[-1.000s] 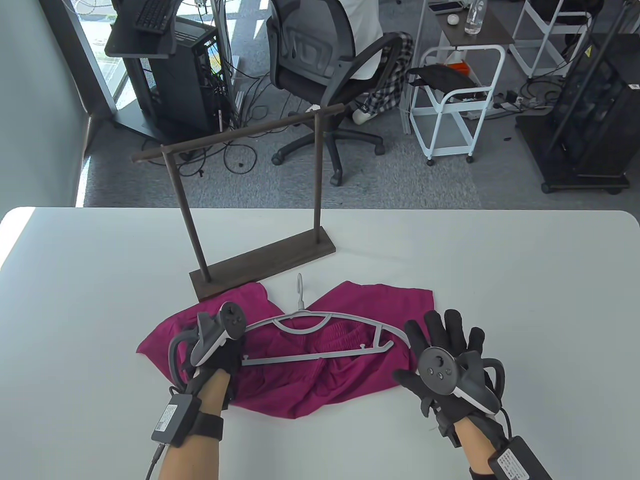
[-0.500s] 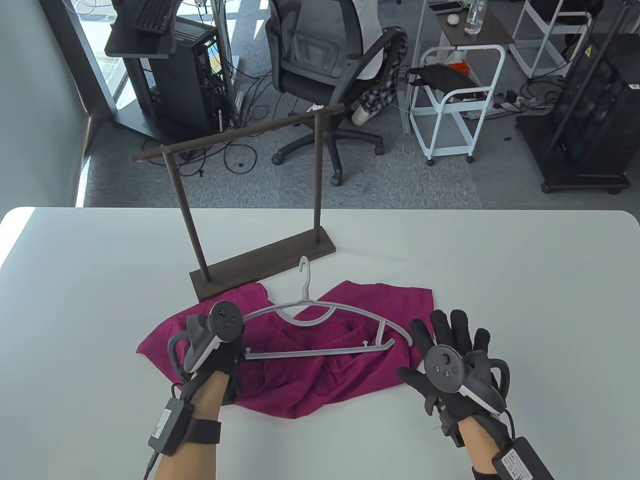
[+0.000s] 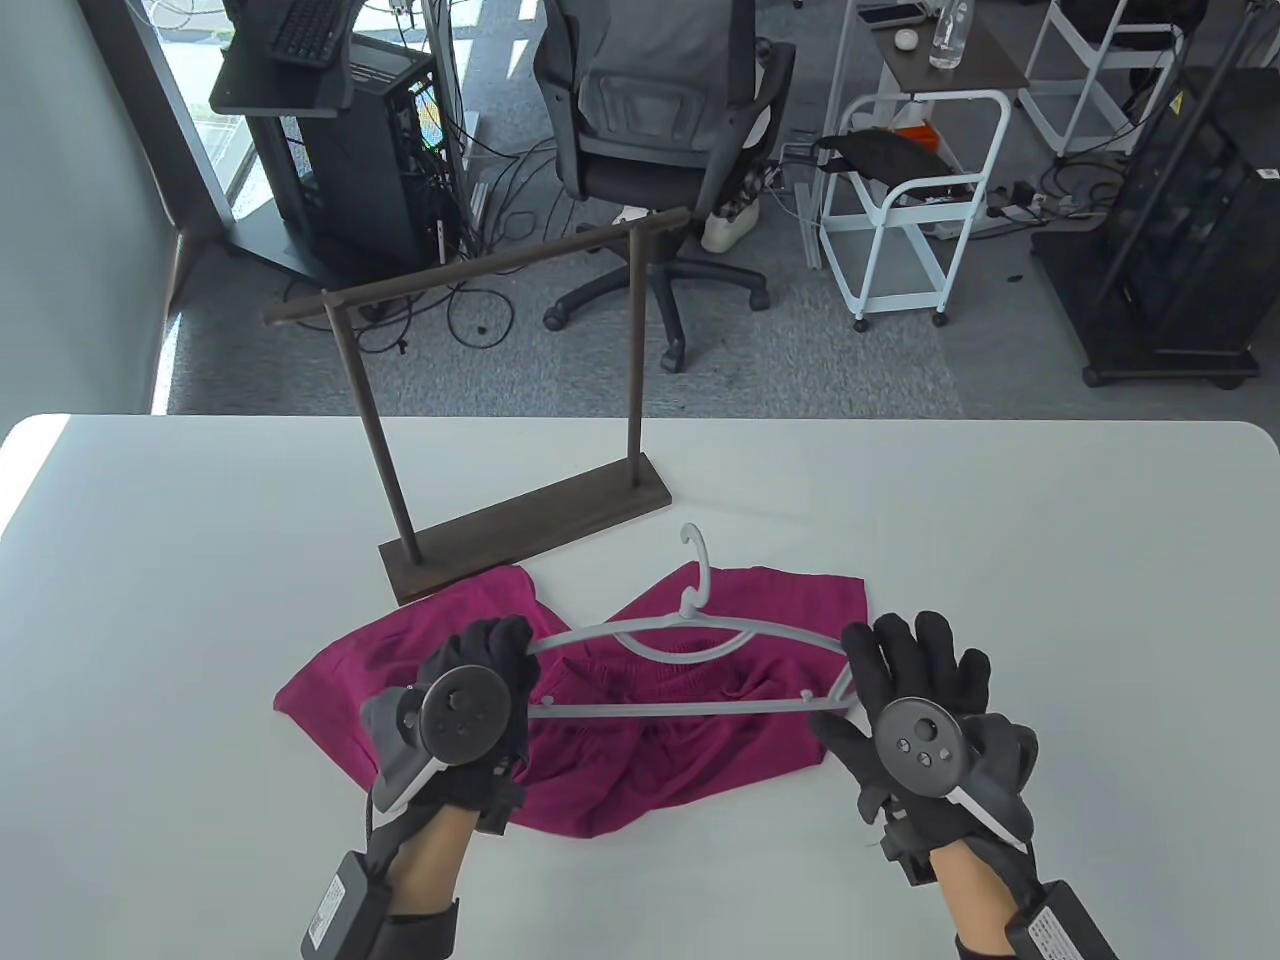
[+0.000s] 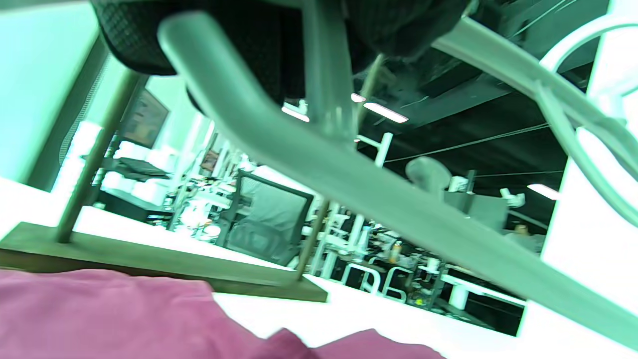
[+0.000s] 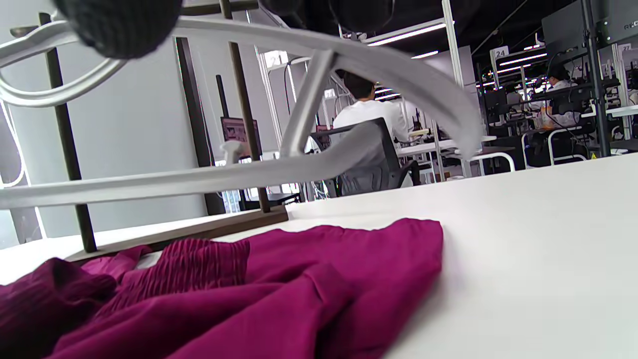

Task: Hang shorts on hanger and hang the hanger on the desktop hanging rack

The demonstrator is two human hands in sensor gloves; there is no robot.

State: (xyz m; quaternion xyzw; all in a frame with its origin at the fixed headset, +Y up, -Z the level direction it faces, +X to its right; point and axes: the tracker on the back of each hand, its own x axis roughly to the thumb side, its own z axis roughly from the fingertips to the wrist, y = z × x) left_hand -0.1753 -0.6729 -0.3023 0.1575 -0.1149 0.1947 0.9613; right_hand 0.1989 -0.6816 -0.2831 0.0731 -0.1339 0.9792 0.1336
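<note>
Hanger (image 3: 690, 640) raised above the crumpled shorts (image 3: 600, 740) on the table (image 3: 1000, 540): our left hand (image 3: 478, 700) curls round one end, and our right hand (image 3: 915, 710), fingers spread, touches the other. We judge that so loose a right-side hold could let it tip. Only the wrist views show the gap beneath the bar.

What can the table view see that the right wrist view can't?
Only the table view shows both hands, left and right, at the ends of the hanger, plus its hook and the rack's top bar. Only the right wrist view shows the hanger lifted clear above the shorts. Both show hanger, shorts, rack base and table.
</note>
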